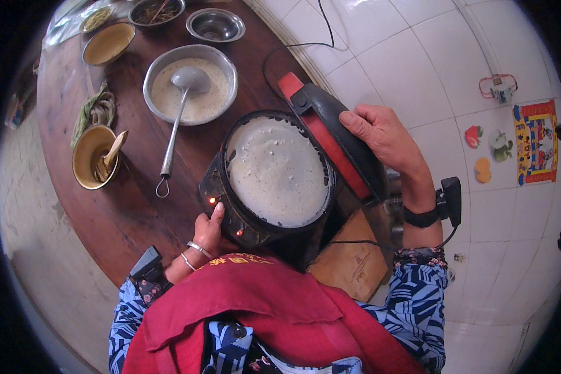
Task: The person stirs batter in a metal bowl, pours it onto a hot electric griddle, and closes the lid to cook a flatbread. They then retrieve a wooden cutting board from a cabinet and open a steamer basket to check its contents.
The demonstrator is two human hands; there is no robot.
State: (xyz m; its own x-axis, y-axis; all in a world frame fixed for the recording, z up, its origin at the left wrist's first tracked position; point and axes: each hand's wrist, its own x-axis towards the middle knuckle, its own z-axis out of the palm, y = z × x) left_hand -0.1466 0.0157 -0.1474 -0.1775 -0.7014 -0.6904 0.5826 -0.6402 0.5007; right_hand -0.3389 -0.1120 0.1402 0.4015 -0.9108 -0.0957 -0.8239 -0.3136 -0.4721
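A round electric griddle [280, 173] stands at the table's edge, holding a thin layer of pale batter flecked with small bits. Two lights glow on its control panel [224, 215]. My left hand [209, 232] grips the panel's near edge, thumb on top and fingers mostly hidden. The black and red lid [339, 145] is raised on its hinge, and my right hand [383, 133] holds its outer side. Left of the griddle, a metal basin [148, 89] contains more of the batter. A ladle [180, 117] lies across its rim, bowl in the batter and handle towards me.
On the wooden table [135, 201] are an enamel mug [86, 163] with a brush, a green cloth [96, 110], a yellow enamel bowl [107, 44] and a steel bowl [215, 25]. A wooden board [350, 262] lies right of me. A black cord [304, 44] runs by the tiled wall.
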